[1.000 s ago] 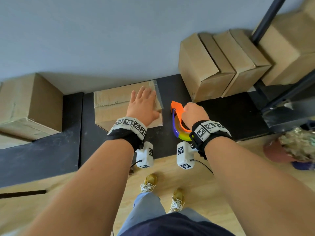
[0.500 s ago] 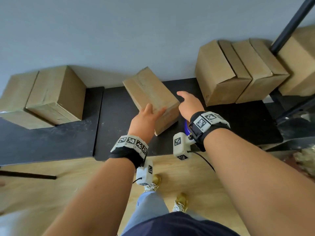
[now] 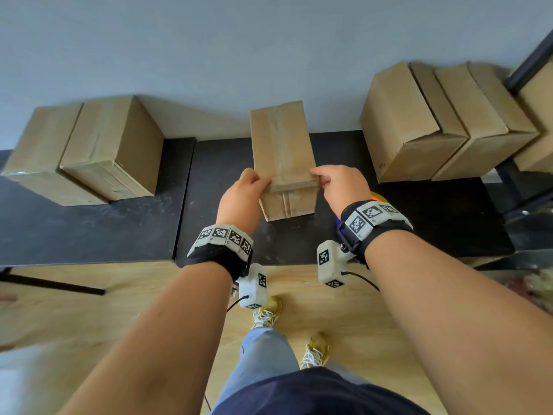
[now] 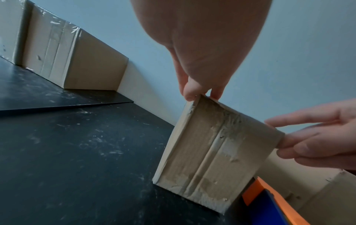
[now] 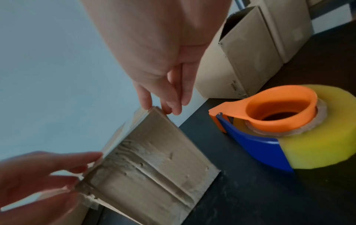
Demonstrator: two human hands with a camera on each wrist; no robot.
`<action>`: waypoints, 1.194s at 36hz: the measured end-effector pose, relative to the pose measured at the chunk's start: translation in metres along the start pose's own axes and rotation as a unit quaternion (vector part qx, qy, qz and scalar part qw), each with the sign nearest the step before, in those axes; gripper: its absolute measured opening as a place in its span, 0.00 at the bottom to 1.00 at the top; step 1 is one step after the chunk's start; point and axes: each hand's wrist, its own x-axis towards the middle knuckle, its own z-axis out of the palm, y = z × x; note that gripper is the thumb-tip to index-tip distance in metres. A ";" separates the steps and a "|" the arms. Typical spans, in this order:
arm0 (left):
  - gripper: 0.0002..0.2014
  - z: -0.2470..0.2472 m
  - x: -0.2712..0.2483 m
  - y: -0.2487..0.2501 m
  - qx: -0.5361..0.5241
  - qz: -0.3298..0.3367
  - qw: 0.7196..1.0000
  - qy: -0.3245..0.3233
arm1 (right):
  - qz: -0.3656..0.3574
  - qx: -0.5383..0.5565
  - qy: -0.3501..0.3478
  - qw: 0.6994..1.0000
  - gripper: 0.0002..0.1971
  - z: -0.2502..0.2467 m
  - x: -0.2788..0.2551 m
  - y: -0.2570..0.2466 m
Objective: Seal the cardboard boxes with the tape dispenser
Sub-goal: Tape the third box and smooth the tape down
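Both hands' fingers (image 4: 189, 91) pinching, wrists level

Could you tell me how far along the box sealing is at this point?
Done: two boxes on the left show tape. In hand: left hand and right hand hold the middle box; the tape dispenser lies on the table. Left: boxes on the right apparently untaped.

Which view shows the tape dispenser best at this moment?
The right wrist view: the tape dispenser lies in full on the black table, orange handle, blue body and yellow roll all clear. The left wrist view catches only an orange and blue corner behind the box. The head view shows a sliver behind the right hand.
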 end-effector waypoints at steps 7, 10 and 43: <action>0.23 0.010 0.007 -0.011 -0.014 -0.005 1.000 0.015 | -0.008 -0.046 0.009 0.999 0.17 0.004 0.005 -0.001; 0.23 0.012 0.012 -0.016 -0.037 -0.006 0.999 0.015 | -0.012 -0.059 0.006 0.998 0.15 0.004 0.007 -0.002; 0.14 0.014 0.023 -0.013 -0.228 -0.104 0.968 0.025 | 0.028 0.022 0.026 0.999 0.12 0.006 0.001 -0.010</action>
